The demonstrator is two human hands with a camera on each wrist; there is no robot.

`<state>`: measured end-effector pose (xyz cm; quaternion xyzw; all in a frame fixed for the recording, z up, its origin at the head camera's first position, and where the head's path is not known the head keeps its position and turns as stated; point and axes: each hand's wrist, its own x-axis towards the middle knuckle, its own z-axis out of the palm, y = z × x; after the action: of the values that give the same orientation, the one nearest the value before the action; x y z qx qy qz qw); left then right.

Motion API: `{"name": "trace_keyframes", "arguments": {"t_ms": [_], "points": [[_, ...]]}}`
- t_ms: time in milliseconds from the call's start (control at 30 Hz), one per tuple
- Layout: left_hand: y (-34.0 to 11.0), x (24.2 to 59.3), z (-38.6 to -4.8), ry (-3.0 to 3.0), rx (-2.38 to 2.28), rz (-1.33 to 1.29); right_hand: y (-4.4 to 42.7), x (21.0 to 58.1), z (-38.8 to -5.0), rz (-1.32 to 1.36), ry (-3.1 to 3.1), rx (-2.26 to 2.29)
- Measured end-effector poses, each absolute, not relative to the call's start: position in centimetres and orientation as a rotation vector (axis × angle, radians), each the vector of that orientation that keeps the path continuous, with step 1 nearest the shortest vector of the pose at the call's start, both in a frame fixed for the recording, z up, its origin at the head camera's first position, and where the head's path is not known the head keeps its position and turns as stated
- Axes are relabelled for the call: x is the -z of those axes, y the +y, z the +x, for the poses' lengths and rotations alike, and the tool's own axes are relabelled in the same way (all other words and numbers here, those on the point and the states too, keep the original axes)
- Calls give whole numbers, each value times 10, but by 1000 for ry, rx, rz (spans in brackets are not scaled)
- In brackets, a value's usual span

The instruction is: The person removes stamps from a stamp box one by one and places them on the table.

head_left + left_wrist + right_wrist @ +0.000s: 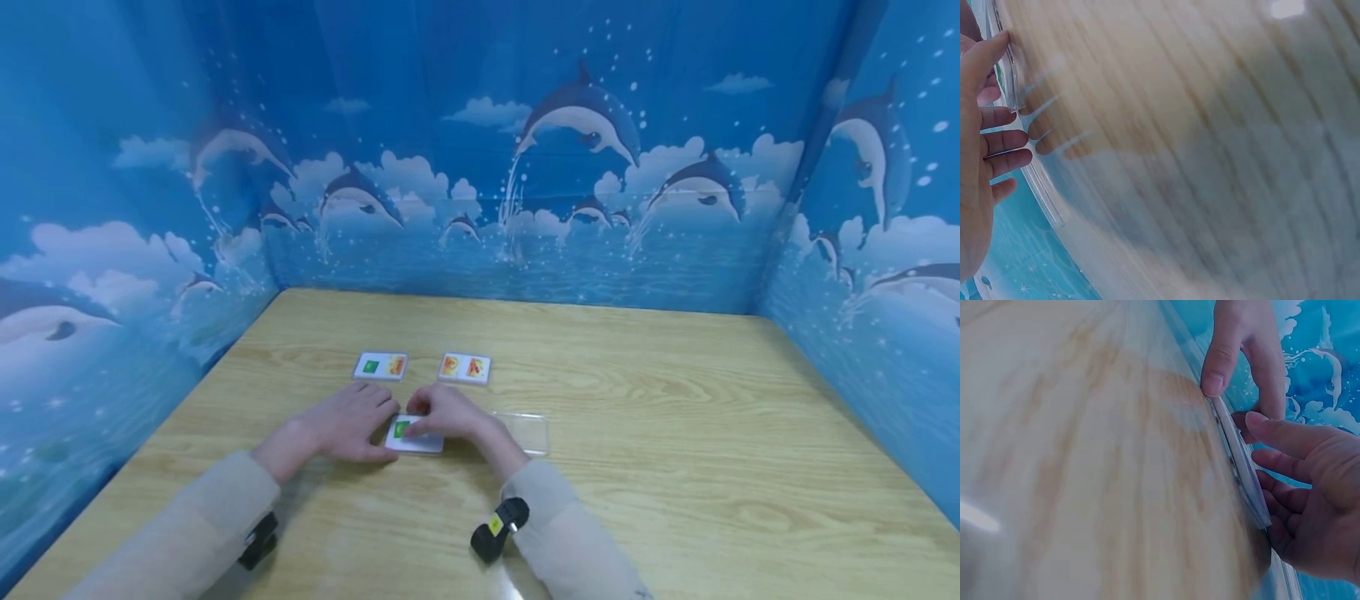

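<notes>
A flat white plastic case [423,446] with a green square picture [401,428] lies on the table in the head view. At its left side is my left hand [352,421], thumb at the near corner and forefinger at the far corner, bracing it. My right hand [453,412] reaches over the case from the right, its thumb by the green picture and its forefinger near the far edge. Whether it pinches a piece there is hidden. In the right wrist view the case [1242,459] shows edge-on between both hands; in the left wrist view only its edge shows.
Farther back lie a case [380,367] with a green and an orange picture, and another [465,367] with two orange pictures. A clear plastic lid [528,433] lies right of my right hand. Blue dolphin curtains [480,258] border the wooden table [675,400].
</notes>
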<state>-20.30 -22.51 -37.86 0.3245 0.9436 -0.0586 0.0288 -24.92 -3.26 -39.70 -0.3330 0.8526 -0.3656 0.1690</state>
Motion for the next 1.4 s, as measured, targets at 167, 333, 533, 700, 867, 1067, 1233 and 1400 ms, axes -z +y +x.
{"name": "trace_keyframes", "arguments": {"t_ms": [167, 333, 533, 700, 867, 1067, 1233, 1400], "points": [[-224, 379, -203, 2911, 208, 1029, -35, 396, -247, -944, 2457, 998], [-224, 380, -203, 2916, 250, 1050, -36, 395, -246, -967, 2511, 927], [-223, 380, -203, 2923, 261, 1080, -38, 394, -244, -967, 2566, 861], [-224, 380, -203, 2924, 241, 1088, -39, 391, -243, -937, 2590, 827], [-224, 379, -203, 2928, 215, 1080, -42, 391, -242, -934, 2617, 792], [-225, 379, -202, 2927, 194, 1073, -43, 392, -243, -935, 2620, 770], [-225, 380, -202, 2924, 178, 1052, -43, 392, -244, -929, 2611, 791], [-225, 380, -202, 2916, 179, 1020, -43, 392, -244, -930, 2607, 828]]}}
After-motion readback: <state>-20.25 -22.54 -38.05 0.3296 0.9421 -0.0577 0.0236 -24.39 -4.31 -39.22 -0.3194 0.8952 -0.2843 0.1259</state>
